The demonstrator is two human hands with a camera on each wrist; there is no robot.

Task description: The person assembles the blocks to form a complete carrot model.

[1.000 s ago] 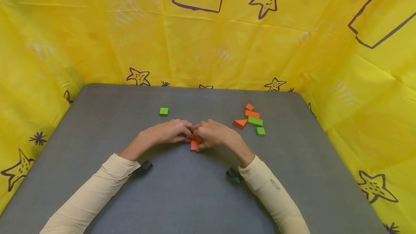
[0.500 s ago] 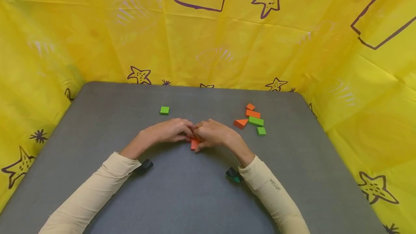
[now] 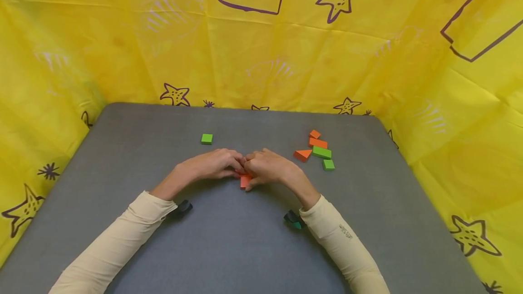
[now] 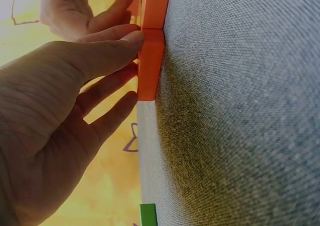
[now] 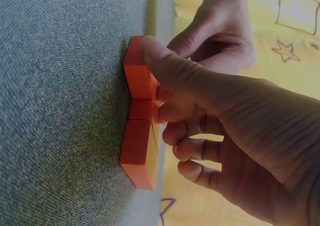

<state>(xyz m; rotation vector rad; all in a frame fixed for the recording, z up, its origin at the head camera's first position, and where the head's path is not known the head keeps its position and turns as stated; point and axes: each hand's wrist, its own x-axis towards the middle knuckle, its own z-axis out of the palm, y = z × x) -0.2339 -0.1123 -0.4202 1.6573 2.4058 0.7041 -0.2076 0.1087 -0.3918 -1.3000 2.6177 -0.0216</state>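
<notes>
Several orange blocks (image 3: 245, 182) sit together on the grey table, partly hidden by both hands. My left hand (image 3: 216, 164) reaches in from the left; in the left wrist view its thumb and fingertips pinch the top of an orange block (image 4: 151, 68), which abuts another orange block (image 4: 156, 6). Opposite it, my right hand (image 3: 267, 167) has its thumb at the corner of an upright-looking orange block (image 5: 137, 70), index finger curled behind. A smaller orange piece (image 5: 140, 108) and a longer orange block (image 5: 136, 143) adjoin it in the right wrist view. Both hands' fingers meet over the blocks.
Right of the hands lie an orange triangle (image 3: 303, 155), an orange cube (image 3: 314, 134), an orange block (image 3: 318, 143), a long green block (image 3: 322, 152) and a green square block (image 3: 328, 164). Another green block (image 3: 207, 139) lies back left. A yellow curtain (image 3: 261, 58) surrounds the grey table (image 3: 245, 248).
The head view has shifted slightly. Both hands stay at the orange blocks, with only tiny finger movement; the other blocks lie as before.
</notes>
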